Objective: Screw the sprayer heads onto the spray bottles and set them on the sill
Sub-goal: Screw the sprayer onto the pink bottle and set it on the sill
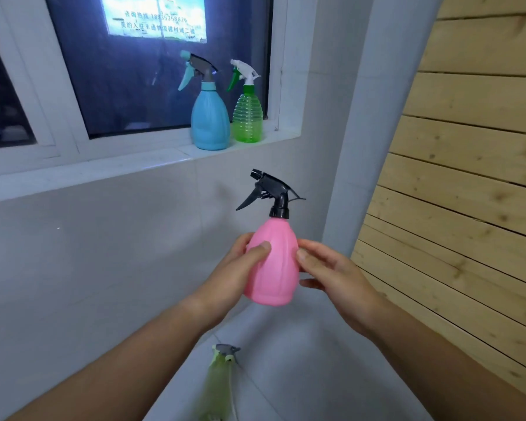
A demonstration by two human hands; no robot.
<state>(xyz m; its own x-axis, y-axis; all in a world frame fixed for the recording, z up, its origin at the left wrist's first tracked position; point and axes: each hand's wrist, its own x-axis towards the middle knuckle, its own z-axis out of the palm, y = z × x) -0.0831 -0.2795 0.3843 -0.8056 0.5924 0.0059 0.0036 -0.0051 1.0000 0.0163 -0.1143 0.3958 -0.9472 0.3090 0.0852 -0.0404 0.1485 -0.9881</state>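
The window sill is the mark to steer by: at its right end a blue bottle and a green bottle already stand capped, side by side. Well below the sill, the pink bottle is upright, its black sprayer head seated. The left hand wraps its body, thumb across the front; the right hand has loosely curled fingers touching its side. To do it well, I'd lift it level — set it left of the blue one, base flat.
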